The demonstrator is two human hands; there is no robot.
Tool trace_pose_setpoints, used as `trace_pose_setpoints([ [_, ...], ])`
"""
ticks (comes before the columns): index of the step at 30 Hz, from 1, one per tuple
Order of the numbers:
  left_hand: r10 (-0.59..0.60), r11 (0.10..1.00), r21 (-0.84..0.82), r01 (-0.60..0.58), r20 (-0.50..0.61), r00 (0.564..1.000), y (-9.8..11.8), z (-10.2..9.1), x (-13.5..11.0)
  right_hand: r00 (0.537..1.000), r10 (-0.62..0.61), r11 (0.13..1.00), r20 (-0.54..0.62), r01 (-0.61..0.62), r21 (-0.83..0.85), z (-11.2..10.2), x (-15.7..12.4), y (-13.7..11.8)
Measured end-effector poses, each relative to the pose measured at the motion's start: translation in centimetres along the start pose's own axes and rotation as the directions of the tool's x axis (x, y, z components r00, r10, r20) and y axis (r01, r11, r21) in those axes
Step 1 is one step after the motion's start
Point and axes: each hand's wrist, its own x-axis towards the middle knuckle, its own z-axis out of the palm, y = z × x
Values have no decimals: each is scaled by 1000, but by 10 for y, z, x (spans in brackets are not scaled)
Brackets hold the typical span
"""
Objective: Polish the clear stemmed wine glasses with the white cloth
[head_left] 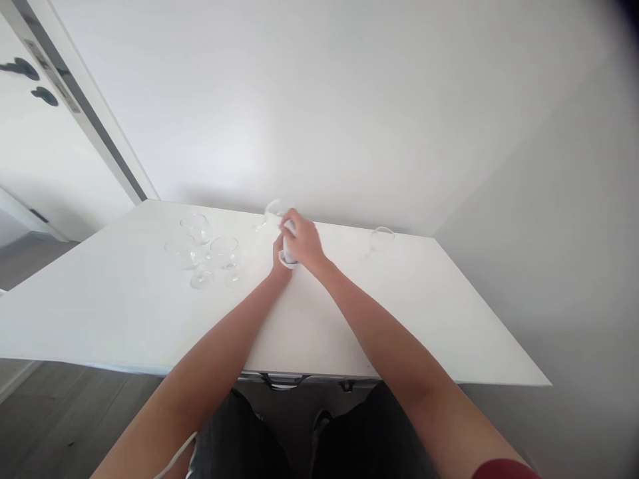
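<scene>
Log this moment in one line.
left hand: holding white item | right hand: gripping white item | glass cluster: on table, left | lone glass: on table, right

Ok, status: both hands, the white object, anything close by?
Right hand gripping white object. Left hand up against it, partly hidden. One glass close beyond the hands.

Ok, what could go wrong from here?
The right hand, around a white item, looks close to a clear glass and could knock it. The glasses grouped at left look close together, so bumping one might rattle another. They barely show against the white table, so one could be overlooked.
</scene>
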Motion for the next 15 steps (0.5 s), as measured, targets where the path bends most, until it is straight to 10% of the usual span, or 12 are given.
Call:
trace_pose_setpoints([
  [4, 19, 938, -342, 59, 220, 975, -1, -1, -3, 964, 124, 959, -233, -56, 278, -16, -34, 40],
  [12, 95, 840, -539, 52, 241, 966, -2, -4, 8, 1000, -2, 827, 19, -9, 561, 5, -44, 71],
  [15, 172, 806, -590, -45, 161, 972, -4, -8, 12, 989, 143, 652, 32, -118, 749, -2, -44, 71],
])
